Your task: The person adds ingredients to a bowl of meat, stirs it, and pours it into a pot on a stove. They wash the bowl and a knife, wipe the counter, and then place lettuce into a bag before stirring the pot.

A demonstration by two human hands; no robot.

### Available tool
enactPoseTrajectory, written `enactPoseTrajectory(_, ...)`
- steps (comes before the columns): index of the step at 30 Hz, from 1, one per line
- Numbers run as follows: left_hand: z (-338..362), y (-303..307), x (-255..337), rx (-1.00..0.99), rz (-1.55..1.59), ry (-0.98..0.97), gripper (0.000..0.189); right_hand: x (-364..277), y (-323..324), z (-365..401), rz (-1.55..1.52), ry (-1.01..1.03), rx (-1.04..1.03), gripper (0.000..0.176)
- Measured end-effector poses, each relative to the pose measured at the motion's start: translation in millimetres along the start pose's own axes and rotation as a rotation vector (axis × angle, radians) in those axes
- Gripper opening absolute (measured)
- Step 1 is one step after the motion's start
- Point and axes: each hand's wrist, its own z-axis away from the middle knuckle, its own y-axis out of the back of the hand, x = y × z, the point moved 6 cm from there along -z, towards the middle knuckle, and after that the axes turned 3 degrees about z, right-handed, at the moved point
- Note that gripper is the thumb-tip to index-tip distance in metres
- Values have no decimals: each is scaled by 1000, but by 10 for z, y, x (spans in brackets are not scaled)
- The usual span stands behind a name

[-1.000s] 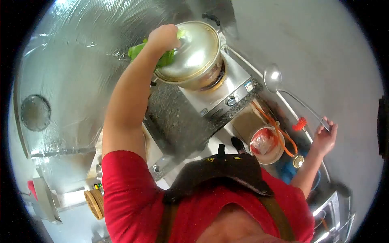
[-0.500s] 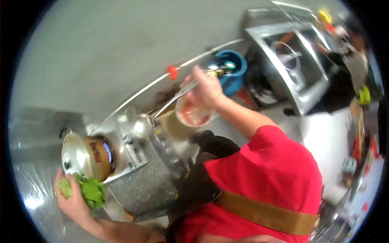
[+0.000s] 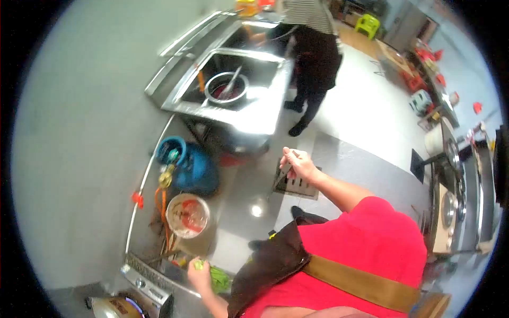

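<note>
My left hand (image 3: 198, 276) is closed around a bunch of leafy greens (image 3: 219, 279), low in the view beside the stove's front edge. My right hand (image 3: 299, 164) is stretched forward over the floor, fingers wrapped round a ladle's handle (image 3: 278, 183). The handle slants down and left from the fist, and the bowl is hard to make out against the grey floor. At the lower left, a pot (image 3: 108, 307) sits on the stove (image 3: 148, 289) with a blue flame beside it, partly cut off by the frame.
A white bucket (image 3: 187, 216) with reddish contents stands by a blue gas cylinder (image 3: 197, 168). Ahead is a steel sink (image 3: 265, 119) holding a metal pot (image 3: 227, 89). Another person (image 3: 315, 50) stands at its far end. A floor drain grate (image 3: 297, 185) lies below my right hand.
My view has swung right, toward the sink and the other person. The greens in my left hand have moved away from the pot; my right hand has carried the ladle away from the stove.
</note>
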Motion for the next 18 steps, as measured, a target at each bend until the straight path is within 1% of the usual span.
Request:
enactPoseTrajectory(1, 39, -223, 216, -23, -85, -59, 34, 87, 386, -23, 22, -1, 48, 46)
enactPoseTrajectory(3, 74, -734, 657, -91, -76, -108, 35, 181, 1174, -17, -49, -7, 133, 48)
enactPoseTrajectory(4, 51, -1041, 841, -123, 6, -206, 36, 250, 1615, -22, -21, 38, 203, 49)
enactPoseTrajectory(5, 82, -1325, 1181, -125, -120, -284, 37, 315, 2049, 40, -39, 23, 268, 50)
enactPoseTrajectory(7, -3, -2135, 1644, -225, -153, -370, 38, 546, 3053, 97, -74, 51, 388, 51)
enactPoseTrajectory(8, 86, -2545, 2053, -245, -139, -407, 38, 704, 3547, 150, -156, 46, 469, 51)
enactPoseTrajectory(9, 183, -2911, 2485, -259, -131, -442, 39, 929, 4053, 238, -167, 11, 543, 51)
enactPoseTrajectory(11, 396, -3726, 3204, -359, 26, -467, 41, 1269, 5030, 317, -216, -1, 690, 51)
enactPoseTrajectory(13, 480, -4561, 3744, -335, -37, -557, 41, 1477, 5664, 513, -287, -32, 862, 52)
enactPoseTrajectory(15, 860, -5170, 4547, -499, 56, -646, 41, 1685, 6310, 636, -354, -38, 1029, 53)
enactPoseTrajectory(16, 975, -5441, 4849, -585, 51, -663, 39, 1730, 6532, 651, -418, -54, 1044, 56)
enactPoseTrajectory(18, 1131, -5809, 5403, -633, 62, -749, 39, 1856, 6963, 561, -528, -11, 1121, 53)
